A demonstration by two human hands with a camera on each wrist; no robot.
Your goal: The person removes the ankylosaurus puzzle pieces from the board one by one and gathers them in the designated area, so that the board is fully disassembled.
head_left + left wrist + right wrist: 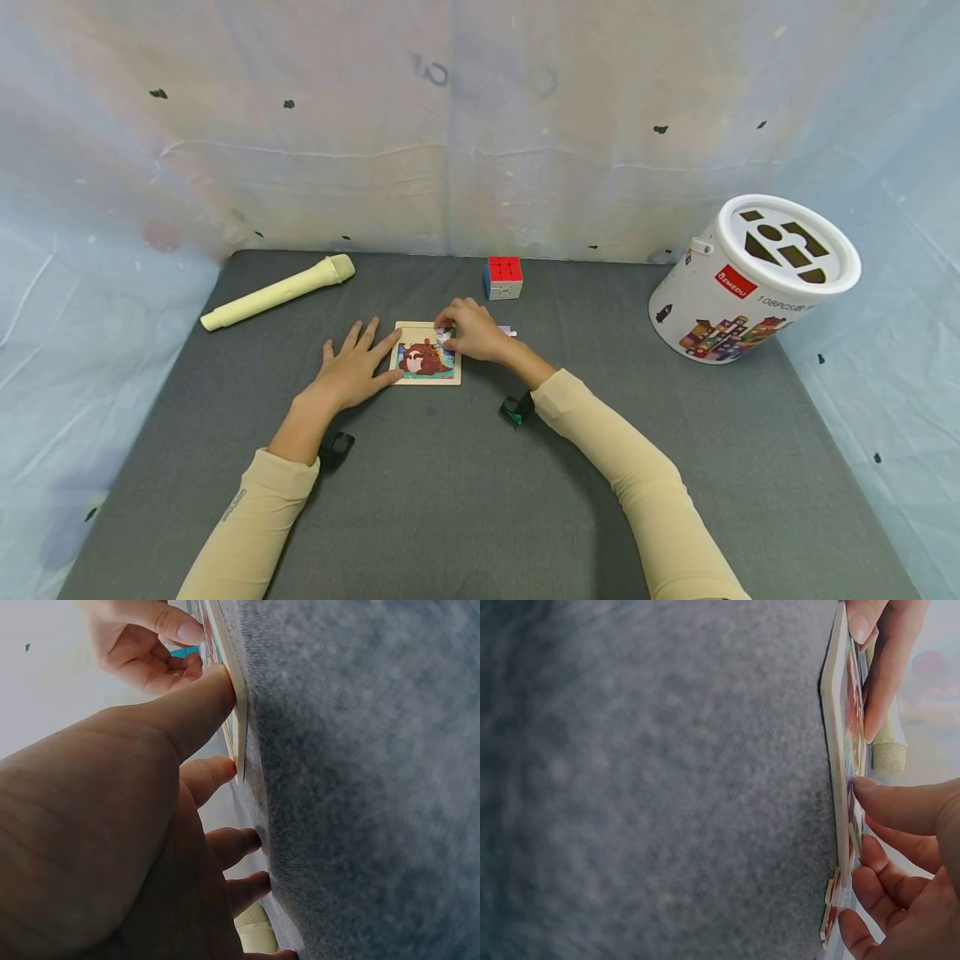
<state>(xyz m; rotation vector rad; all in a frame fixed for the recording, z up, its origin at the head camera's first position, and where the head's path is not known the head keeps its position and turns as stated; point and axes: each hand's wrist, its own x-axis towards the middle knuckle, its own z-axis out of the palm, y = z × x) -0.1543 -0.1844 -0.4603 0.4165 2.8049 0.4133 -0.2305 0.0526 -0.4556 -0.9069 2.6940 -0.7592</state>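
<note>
A small wooden jigsaw puzzle (425, 382) lies flat on the grey cloth, a reddish-brown animal in its picture. My left hand (348, 377) spreads its fingers at the board's left side; thumb and index finger rest on the frame's edge, as the left wrist view also shows. Over the upper right corner, my right hand (474, 332) pinches a puzzle piece (856, 841), which sits tilted at the board in the right wrist view. The fingers hide much of that piece. Just right of the board, partly behind the right hand, lies a loose purple piece (507, 331).
Behind the board stands a Rubik's cube (505, 278) with a red top. A pale yellow toy microphone (277, 292) lies at the back left. At the right is a white block bucket (720, 308) with shaped holes in its lid. Plastic sheeting (450, 167) hangs behind the table.
</note>
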